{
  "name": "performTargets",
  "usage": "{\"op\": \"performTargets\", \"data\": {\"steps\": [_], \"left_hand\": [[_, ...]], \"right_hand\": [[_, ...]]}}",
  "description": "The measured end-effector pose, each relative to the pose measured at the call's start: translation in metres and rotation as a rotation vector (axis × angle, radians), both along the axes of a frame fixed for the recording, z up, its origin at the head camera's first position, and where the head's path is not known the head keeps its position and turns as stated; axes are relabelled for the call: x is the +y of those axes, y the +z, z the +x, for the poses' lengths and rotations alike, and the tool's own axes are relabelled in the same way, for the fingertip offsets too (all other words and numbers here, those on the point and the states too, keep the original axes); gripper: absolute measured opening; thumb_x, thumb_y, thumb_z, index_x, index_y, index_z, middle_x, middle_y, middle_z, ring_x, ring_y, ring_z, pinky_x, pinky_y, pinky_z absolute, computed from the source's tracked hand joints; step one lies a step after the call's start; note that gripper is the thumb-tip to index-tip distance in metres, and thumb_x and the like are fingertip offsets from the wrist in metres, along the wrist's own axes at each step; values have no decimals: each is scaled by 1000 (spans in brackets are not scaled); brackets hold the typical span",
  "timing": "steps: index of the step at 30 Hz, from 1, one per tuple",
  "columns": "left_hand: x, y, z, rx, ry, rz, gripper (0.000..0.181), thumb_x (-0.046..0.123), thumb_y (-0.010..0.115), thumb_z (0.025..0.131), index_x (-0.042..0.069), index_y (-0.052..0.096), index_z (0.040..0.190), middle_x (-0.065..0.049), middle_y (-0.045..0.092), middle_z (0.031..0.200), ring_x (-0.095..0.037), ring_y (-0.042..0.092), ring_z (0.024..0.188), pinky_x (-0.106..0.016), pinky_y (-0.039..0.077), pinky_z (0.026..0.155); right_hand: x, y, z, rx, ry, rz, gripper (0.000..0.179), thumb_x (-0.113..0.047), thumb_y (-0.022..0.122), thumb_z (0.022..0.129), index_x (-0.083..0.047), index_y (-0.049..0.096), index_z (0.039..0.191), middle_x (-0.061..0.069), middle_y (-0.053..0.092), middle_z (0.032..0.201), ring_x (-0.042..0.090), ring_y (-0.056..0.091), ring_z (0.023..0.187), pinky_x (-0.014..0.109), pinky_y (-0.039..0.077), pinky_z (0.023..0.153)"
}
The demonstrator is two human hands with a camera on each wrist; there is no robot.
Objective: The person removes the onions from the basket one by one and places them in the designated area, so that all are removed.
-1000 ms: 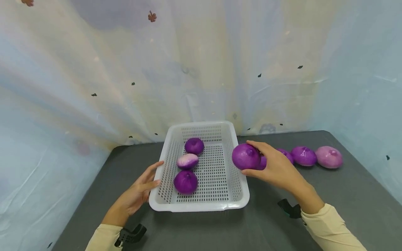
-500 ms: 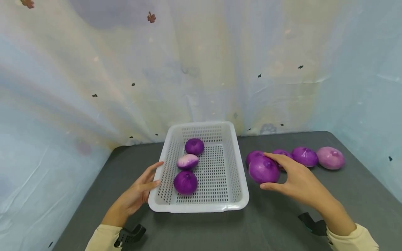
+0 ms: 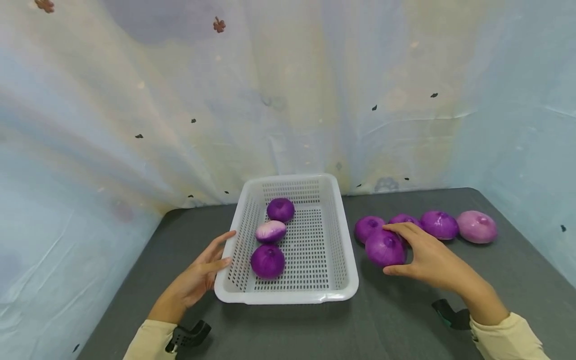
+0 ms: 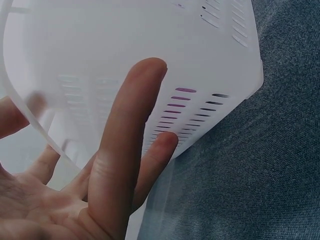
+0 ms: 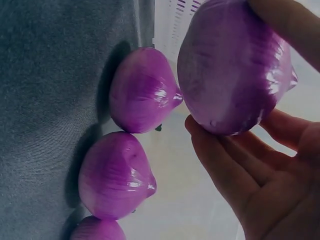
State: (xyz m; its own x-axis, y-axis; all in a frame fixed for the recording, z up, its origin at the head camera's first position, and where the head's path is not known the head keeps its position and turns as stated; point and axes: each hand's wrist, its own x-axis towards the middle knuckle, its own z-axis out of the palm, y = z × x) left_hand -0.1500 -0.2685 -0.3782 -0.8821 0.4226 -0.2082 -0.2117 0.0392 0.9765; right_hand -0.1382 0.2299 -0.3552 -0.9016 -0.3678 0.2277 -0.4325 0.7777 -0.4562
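Observation:
My right hand [image 3: 425, 257] grips a purple onion [image 3: 384, 248] between thumb and fingers, right of the white basket [image 3: 288, 297]. In the right wrist view this shiny onion [image 5: 230, 70] looks raised beside others on the table. Another purple onion [image 3: 367, 228] lies just behind it, toward the basket. My left hand [image 3: 198, 277] rests at the basket's left rim with its fingers fairly straight; the left wrist view shows fingers [image 4: 120, 145] against the white wall. Inside the basket, a dark purple onion [image 3: 280, 209], a white-and-purple one [image 3: 270, 231] and another purple one [image 3: 267, 261] form a column.
Beyond my right hand, a partly hidden onion [image 3: 404, 219], a purple onion [image 3: 438, 225] and a paler pink-purple onion [image 3: 477, 227] lie in a row. The dark grey tabletop [image 3: 288, 332] ends at a patterned curtain [image 3: 288, 100] behind.
My right hand has moved right, away from the basket's right rim, with the onion in its grip. The onion behind it now shows more fully. The left hand and basket stay put.

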Motion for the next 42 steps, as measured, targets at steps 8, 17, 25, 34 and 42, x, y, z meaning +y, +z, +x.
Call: {"op": "performTargets", "data": {"steps": [8,17,25,34,42], "left_hand": [[0,0,-2,-2,-4,5,68,17,50,104,33,12,159,-19,14,163,-27,62,121,-50,57,86],[0,0,-2,-10,-8,20,69,17,50,104,32,11,159,-20,12,163,-26,61,122,-51,57,87],[-1,0,-1,-7,-14,25,68,17,49,105,32,11,159,-20,15,162,-24,63,120,-47,58,85],[-5,1,-3,-62,-21,42,60,21,41,108,36,12,158,-5,29,155,-22,64,120,-48,58,84],[-8,5,-3,-41,-5,-1,59,18,47,106,32,22,157,1,42,148,-22,64,119,-55,56,85]], "right_hand": [[-2,-5,-3,-1,24,4,83,-41,89,70,-10,54,139,17,56,138,38,52,129,61,44,100],[-5,-8,-6,-37,37,10,84,-40,89,70,-8,54,139,20,56,139,44,50,130,64,43,100],[-4,-17,-10,-64,55,9,86,-36,90,69,-6,53,140,20,56,140,44,50,131,63,42,102],[-2,-22,-12,-62,68,1,87,-32,92,67,-2,53,139,22,56,139,44,50,131,63,40,104],[-1,-28,-14,-72,92,22,85,-34,92,65,-4,56,136,18,57,136,41,52,128,61,42,103]]}}
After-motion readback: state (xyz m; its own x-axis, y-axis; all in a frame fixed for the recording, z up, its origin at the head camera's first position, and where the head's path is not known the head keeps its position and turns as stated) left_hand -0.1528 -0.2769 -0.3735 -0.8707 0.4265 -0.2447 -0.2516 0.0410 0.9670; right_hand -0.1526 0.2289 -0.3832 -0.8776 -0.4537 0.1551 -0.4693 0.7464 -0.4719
